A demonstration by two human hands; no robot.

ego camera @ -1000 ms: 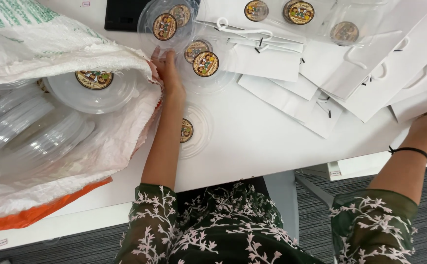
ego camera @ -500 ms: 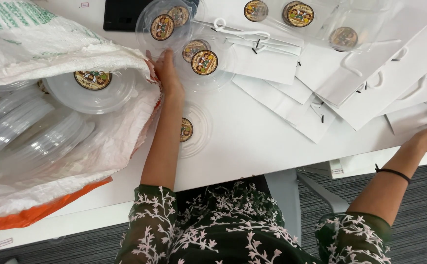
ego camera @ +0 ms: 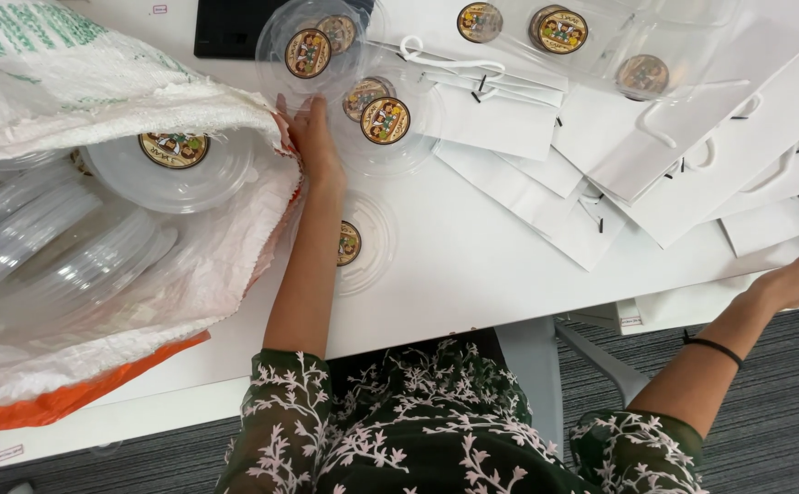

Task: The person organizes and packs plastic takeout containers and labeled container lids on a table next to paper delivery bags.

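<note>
My left hand (ego camera: 312, 137) lies flat on the white table (ego camera: 472, 284), fingers stretched out against the rim of a big white woven sack (ego camera: 143, 101). It also touches a clear round lid with a round sticker (ego camera: 308, 53). Inside the sack are a stickered clear container (ego camera: 175, 165) and stacks of clear plastic tubs (ego camera: 42, 247). My right hand (ego camera: 793, 285), fingers spread and holding nothing, reaches to the table's right edge beside flat white paper bags (ego camera: 770, 224). A black band is on that wrist.
More stickered clear lids (ego camera: 386, 119) lie ahead of my left hand, and one (ego camera: 358, 242) sits beside my forearm. White paper bags with handles (ego camera: 655, 137) cover the right half of the table. A dark flat device (ego camera: 230, 27) lies at the far edge. Grey carpet is below.
My right hand has moved lower and further right along the table's edge, and its fingers have spread. My left hand has stayed at the sack's rim.
</note>
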